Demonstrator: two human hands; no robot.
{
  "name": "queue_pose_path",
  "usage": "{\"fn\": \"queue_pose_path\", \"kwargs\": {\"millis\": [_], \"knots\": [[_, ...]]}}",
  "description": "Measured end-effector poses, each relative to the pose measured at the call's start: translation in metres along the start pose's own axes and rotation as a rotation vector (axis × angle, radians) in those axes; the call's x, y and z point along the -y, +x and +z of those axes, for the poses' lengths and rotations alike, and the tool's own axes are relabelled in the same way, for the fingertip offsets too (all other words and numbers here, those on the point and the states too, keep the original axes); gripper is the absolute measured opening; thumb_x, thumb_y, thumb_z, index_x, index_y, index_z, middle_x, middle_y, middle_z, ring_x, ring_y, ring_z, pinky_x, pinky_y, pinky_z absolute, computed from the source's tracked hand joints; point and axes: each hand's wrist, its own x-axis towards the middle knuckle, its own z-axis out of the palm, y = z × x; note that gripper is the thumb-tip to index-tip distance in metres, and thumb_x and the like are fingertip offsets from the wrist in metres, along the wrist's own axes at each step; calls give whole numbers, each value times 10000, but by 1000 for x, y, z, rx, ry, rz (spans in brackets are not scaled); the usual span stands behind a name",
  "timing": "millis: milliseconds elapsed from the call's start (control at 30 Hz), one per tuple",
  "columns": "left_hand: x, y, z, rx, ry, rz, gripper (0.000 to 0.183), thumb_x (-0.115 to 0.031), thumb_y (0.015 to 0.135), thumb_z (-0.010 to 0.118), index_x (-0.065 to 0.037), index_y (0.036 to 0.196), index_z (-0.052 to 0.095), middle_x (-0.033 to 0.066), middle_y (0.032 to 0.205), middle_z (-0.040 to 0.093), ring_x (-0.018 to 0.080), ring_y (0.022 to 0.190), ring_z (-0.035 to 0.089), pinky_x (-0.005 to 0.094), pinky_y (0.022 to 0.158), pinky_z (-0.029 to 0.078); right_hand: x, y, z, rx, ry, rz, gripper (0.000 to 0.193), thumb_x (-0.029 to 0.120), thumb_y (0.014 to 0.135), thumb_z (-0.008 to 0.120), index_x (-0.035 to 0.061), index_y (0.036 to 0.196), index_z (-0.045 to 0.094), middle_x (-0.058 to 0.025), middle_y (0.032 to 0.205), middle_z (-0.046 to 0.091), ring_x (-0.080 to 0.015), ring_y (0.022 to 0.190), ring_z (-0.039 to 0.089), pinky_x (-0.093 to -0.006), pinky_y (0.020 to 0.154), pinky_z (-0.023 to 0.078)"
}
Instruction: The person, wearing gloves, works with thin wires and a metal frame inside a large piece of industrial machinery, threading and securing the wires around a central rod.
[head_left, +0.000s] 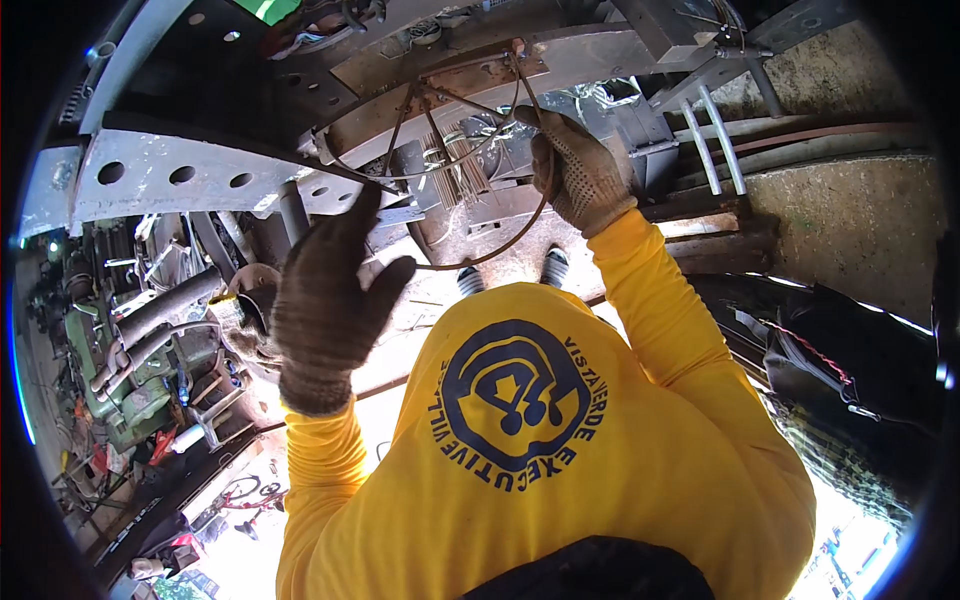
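A thin brown metal rod point(500, 247), bent into a wide curve, runs down from the bench edge and sweeps round to the left. My right hand point(587, 172), in a pale dotted work glove, is closed around its right side. In a darker-looking knit glove, my left hand point(335, 295) is raised at the left, fingers stretched and thumb apart. Its thumb is close to the rod's lower left stretch; I cannot tell whether they touch. Beyond both hands, several thin rods point(430, 115) form an angled frame against a rusty metal bar point(365, 125).
A steel beam with round holes point(140, 178) crosses the left side. Behind the rods hangs or stands a bundle of thin brown sticks point(458, 170). Cluttered tools and a green machine point(125, 400) fill the left. Two pale metal bars point(722, 140) project at right.
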Motion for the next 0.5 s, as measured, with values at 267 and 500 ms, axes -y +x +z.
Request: {"fn": "queue_pose_path", "kwargs": {"millis": [267,500], "knots": [[-73,24,37,134,61,209,548,-295,913,681,-78,1397,543,148,1114,659,325,1002,646,459,889,505,-4,1,3,-33,60,-7,333,265,1020,623,-18,1190,668,3,700,600,-63,542,547,-164,509,455],[-70,23,68,230,87,131,450,-276,998,581,-105,1411,519,147,890,665,340,795,671,481,688,523,-2,-2,7,-17,-27,-19,346,280,1045,554,6,1217,678,13,691,543,-67,586,517,-204,526,406]]}}
